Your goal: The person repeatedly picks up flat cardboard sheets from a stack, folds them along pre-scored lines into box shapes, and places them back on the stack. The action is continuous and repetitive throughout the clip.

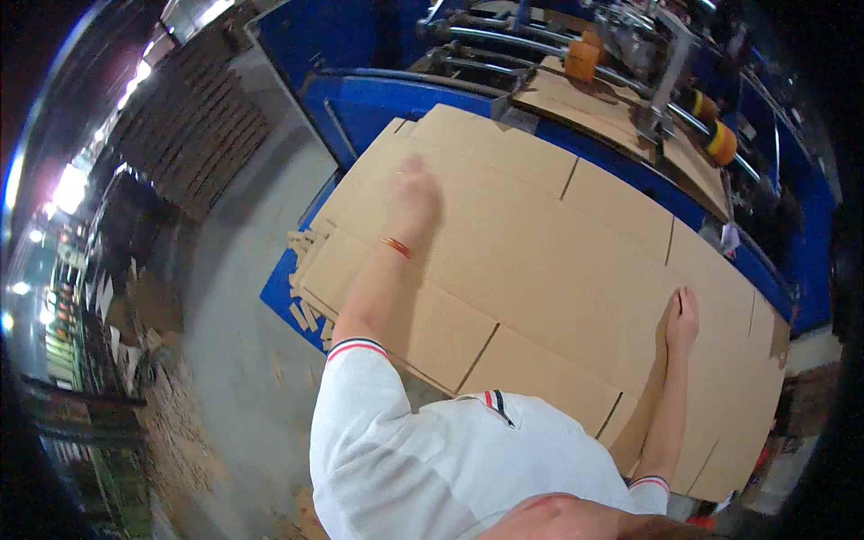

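A broad, flat sheet of brown slotted cardboard (531,243) lies in front of me, with more sheets showing at its edges. Over its left part is my left hand (416,196), a red and gold band on the wrist. Motion smears its fingers, so their grip cannot be told. My right hand (683,321) is on the right part of the cardboard, its fingers curled closed. Whatever those fingers may hold is hidden.
Beyond the cardboard stands a blue machine (396,106) with metal shafts, orange rollers (584,56) and another cardboard piece (621,117) under them. Cardboard scraps (304,315) cluster at the left corner. Stacked cardboard (193,126) stands at far left; litter (184,432) covers part of the floor.
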A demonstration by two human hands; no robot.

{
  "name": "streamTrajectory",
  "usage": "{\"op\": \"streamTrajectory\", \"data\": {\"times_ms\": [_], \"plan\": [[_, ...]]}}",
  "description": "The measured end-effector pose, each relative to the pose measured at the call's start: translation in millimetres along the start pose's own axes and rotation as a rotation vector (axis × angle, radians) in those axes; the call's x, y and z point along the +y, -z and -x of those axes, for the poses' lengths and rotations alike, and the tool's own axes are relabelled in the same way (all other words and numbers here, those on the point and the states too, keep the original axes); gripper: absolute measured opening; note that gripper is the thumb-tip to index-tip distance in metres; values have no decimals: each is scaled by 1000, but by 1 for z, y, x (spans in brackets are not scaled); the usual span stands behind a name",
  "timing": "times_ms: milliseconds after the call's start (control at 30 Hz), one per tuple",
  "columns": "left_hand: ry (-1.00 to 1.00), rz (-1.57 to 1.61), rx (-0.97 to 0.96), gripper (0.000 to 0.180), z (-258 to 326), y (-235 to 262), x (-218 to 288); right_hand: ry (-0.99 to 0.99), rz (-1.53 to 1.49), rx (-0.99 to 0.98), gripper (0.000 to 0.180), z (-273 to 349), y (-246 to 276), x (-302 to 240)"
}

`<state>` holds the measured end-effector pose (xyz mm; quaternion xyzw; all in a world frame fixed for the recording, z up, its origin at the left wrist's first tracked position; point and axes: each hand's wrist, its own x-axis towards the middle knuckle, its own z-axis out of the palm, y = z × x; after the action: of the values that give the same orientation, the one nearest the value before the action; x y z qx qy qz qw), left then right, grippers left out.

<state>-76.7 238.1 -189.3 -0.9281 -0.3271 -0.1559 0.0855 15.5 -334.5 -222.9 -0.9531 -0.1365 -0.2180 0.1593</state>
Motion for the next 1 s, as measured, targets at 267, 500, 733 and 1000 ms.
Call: {"op": "streamTrajectory", "data": {"times_ms": [267, 500, 733, 1000], "plan": [[331, 122, -92, 54, -27, -21, -121, -61, 11, -4, 29, -3, 2, -13], [373, 222, -253, 60, -47, -1, -146, -56, -24, 23, 27, 1, 3, -14], [366, 288, -233, 64, -53, 17, -160, -86, -35, 11, 28, 1, 0, -5], [348, 195, 195, 56, -18, -24, -148, -218, -238, 44, 26, 5, 1, -6]]}}
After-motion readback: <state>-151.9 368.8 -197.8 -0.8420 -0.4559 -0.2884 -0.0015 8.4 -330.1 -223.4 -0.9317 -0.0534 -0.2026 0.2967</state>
